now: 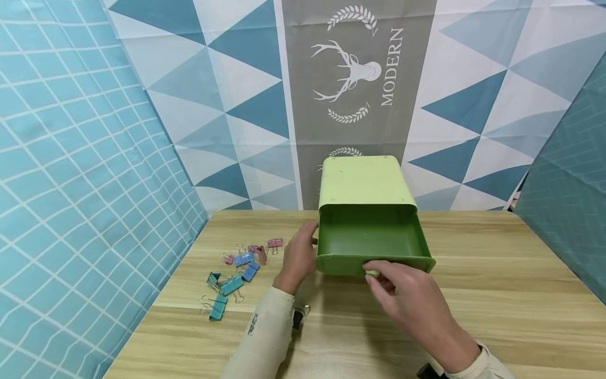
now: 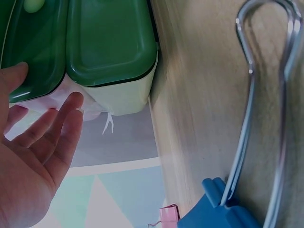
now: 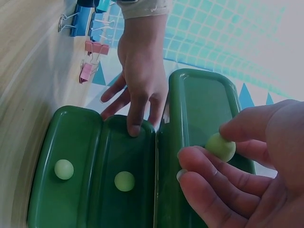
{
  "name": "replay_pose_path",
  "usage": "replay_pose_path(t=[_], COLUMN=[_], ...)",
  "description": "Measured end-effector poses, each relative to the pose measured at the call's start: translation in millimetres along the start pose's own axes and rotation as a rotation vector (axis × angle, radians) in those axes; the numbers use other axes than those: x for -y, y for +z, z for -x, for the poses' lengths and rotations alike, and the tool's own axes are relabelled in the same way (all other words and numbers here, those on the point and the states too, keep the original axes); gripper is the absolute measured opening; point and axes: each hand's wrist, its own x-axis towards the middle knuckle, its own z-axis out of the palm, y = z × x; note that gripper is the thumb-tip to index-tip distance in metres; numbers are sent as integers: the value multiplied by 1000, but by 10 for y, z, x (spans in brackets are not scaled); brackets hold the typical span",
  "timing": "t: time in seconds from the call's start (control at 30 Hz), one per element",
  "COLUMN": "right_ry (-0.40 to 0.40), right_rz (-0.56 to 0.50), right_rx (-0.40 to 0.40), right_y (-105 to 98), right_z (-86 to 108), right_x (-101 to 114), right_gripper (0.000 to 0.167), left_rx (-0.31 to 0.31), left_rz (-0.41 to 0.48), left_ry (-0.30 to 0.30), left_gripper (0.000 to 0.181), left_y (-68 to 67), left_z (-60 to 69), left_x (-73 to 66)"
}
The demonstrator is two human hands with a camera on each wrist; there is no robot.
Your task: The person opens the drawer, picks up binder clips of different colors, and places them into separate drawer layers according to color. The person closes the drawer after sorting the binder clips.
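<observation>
A small chest of drawers with a pale green shell stands at the back of the table. Its dark green top drawer is pulled out, and the inside shows bare. My right hand pinches that drawer's round, pale green knob between thumb and fingers. At the chest's left side is my left hand, its thumb on the front of the middle drawer and its fingers extended along the side wall. Below, the bottom drawer is closed, with its own knob.
Left of the chest lie several binder clips: teal, blue and pink. A black clip lies beside my left forearm. Patterned cloth hangs behind the wooden table.
</observation>
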Motion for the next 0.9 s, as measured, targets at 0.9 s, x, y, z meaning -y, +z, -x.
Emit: replay_pose_path(t=[0.9], right_ry=[36], right_rz=[-48], right_rx=[5], right_y=[13], right_z=[34], right_x=[-14], right_gripper=[27], left_rx=[36], left_rz=[13], left_ry=[-38], left_gripper=[60], left_y=[-54], left_z=[30], left_x=[-20])
